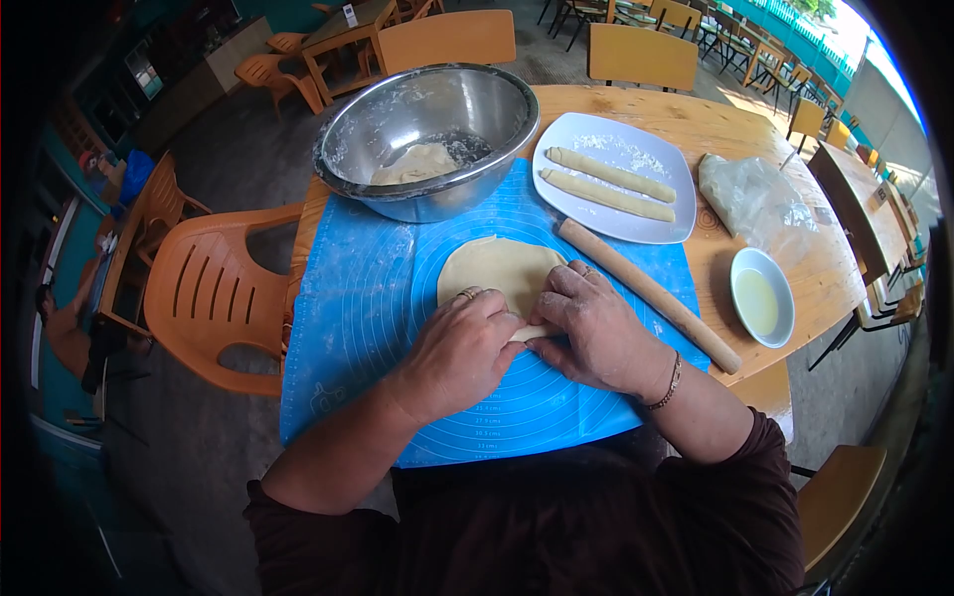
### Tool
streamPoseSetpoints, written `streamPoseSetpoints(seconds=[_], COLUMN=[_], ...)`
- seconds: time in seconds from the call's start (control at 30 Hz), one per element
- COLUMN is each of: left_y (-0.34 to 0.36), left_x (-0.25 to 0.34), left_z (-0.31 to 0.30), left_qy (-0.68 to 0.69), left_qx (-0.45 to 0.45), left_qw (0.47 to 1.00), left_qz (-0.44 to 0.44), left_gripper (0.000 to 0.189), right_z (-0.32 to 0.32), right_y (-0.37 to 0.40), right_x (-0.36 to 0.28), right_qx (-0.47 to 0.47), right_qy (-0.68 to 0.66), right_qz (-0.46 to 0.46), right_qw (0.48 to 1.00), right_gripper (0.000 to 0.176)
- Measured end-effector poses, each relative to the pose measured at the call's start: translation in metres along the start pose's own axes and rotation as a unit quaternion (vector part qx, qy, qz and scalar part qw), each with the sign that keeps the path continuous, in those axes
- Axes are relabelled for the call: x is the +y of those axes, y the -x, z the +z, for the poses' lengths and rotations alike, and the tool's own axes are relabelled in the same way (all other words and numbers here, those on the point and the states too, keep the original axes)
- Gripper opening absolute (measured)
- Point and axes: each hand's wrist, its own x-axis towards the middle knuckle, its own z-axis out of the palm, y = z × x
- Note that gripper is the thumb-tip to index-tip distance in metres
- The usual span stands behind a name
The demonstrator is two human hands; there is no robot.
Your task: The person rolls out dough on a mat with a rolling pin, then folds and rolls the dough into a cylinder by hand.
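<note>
A flat round of dough [494,266] lies on the blue silicone mat [348,298], its near edge folded over into a narrow roll. Both hands meet at that edge. My left hand [465,343] has its fingers closed on the left part of the roll. My right hand [586,326], with floury fingers and a bracelet at the wrist, pinches the roll from the right. Parts of the dough are hidden under the fingers. A wooden rolling pin [651,295] rests slantwise just right of my right hand.
Behind the dough stands a steel bowl [427,204] with a dough lump [415,164] inside. A white plate [664,230] carries two dough rolls [611,174] and flour. To the right are a plastic bag [760,204] and a small bowl [762,298] of yellowish liquid. An orange chair [214,298] stands left.
</note>
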Motion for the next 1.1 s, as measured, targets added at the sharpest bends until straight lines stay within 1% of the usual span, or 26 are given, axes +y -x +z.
streamPoseSetpoints(seconds=[0.17,0.4,0.7,0.8,0.87,1.1], left_y=[0.0,-0.001,0.0,0.0,-0.001,-0.003], left_x=[-0.001,0.001,-0.002,-0.001,0.003,0.012], left_z=[0.0,-0.002,-0.002,-0.003,-0.002,-0.008], left_qy=[-0.002,0.004,0.006,0.009,0.01,-0.016], left_qx=[-0.003,0.006,-0.019,-0.018,0.018,0.026], left_qw=[1.0,1.0,1.0,1.0,1.0,1.0], left_qz=[0.005,0.018,0.007,0.011,0.0,-0.004], left_gripper=[0.017,0.018,0.022,0.02,0.019,0.02], right_z=[0.0,0.001,-0.001,0.0,0.002,0.004], right_y=[0.0,0.001,0.0,0.0,0.001,0.002], right_x=[0.0,0.0,-0.003,-0.001,0.001,0.001], right_qx=[0.003,0.013,0.014,0.008,0.004,0.008], right_qy=[-0.001,-0.004,-0.023,-0.028,-0.026,-0.012], right_qz=[-0.005,-0.004,0.001,-0.003,-0.01,-0.006], right_qw=[1.0,1.0,1.0,1.0,1.0,1.0], right_gripper=[0.025,0.027,0.027,0.024,0.021,0.015])
